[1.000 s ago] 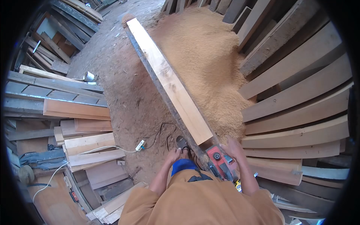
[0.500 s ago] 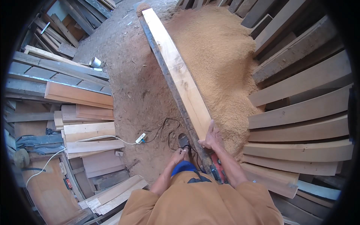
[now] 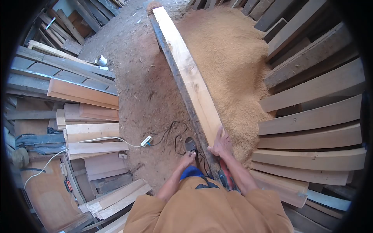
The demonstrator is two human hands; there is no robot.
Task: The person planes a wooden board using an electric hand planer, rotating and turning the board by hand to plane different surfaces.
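A long pale board (image 3: 189, 73) lies on a narrow dark bench (image 3: 181, 83) that runs away from me. My right hand (image 3: 221, 144) grips the near end of this board, thumb on the left edge and fingers over the top. Partly hidden beneath my right forearm, a red power planer (image 3: 226, 176) rests on the bench's near end. My left hand (image 3: 188, 158) is closed beside the bench, above my foot, near a dark cord; what it holds, if anything, is too small to make out.
A sawdust heap (image 3: 229, 50) lies right of the bench. Planks (image 3: 311, 127) stand along the right side, and stacked boards (image 3: 93, 134) fill the left. A white power strip (image 3: 146, 141) with cords lies on the ground. A metal can (image 3: 101, 60) is farther back.
My right hand has moved from beside the planer onto the board's near end and grips it. My left hand stays low beside the bench. The camera view has shifted slightly.
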